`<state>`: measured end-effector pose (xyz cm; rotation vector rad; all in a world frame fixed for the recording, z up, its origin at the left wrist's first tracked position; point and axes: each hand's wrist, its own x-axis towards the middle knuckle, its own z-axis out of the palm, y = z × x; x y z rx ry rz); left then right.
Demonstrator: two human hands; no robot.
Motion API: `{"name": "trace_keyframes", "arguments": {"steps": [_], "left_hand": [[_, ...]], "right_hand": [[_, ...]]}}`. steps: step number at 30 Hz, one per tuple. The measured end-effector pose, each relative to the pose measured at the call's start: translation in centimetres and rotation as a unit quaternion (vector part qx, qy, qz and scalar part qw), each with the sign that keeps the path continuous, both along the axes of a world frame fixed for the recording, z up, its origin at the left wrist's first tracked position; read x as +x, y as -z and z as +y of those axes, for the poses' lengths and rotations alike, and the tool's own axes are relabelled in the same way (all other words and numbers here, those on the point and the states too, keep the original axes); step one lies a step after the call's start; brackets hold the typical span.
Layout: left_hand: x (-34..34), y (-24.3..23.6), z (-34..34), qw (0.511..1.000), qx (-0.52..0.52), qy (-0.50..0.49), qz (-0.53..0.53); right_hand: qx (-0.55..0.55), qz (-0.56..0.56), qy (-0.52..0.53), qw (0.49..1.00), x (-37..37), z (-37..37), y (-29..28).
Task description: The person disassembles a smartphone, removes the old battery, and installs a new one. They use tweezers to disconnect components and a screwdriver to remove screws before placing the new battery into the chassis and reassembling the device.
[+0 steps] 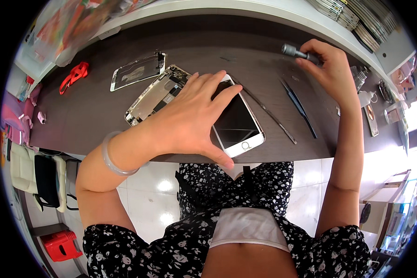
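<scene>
A white-framed phone screen (238,124) with a round button lies on the dark desk. My left hand (194,116) is spread over its left part, fingertips near the upper edge and thumb at the lower corner. Just left of it, partly hidden by that hand, sits an opened phone body (153,96) with its inner parts showing. My right hand (329,65) is raised at the far right, closed round a grey metal tool (293,50) with a thick cylindrical end. The tool's other end is hidden in the fingers.
Tweezers (299,106) and a thin metal pry tool (268,111) lie between the hands. Another loose screen panel (139,72) and a red strap (74,76) are at far left. Small bottles (366,98) stand along the right edge, below a white shelf (245,8).
</scene>
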<state>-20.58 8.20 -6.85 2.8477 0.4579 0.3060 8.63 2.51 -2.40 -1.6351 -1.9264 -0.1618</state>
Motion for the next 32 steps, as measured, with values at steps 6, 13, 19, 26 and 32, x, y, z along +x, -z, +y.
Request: {"name": "trace_keyframes", "arguments": {"steps": [6, 13, 19, 26, 32], "left_hand": [[0.5, -0.5, 0.0, 1.000, -0.018, -0.015, 0.018], [1.1, -0.1, -0.7, 1.000, -0.002, -0.029, 0.000], [1.6, -0.1, -0.6, 0.999, -0.022, -0.013, -0.035], [1.5, -0.7, -0.8, 0.998, -0.037, -0.007, -0.043], [1.3, -1.2, -0.6, 0.991, -0.003, -0.002, -0.131]], "right_hand": [[-0.102, -0.089, 0.171, 0.976, 3.2, 1.2, 1.9], [-0.169, -0.097, 0.249, 0.949, 4.6, 2.5, 3.2], [-0.177, -0.097, 0.243, 0.949, 3.9, 3.0, 3.1], [-0.070, -0.019, 0.192, 0.979, 2.6, 2.1, 2.0], [-0.042, 0.169, -0.013, 0.985, -1.2, 1.5, 2.6]]}}
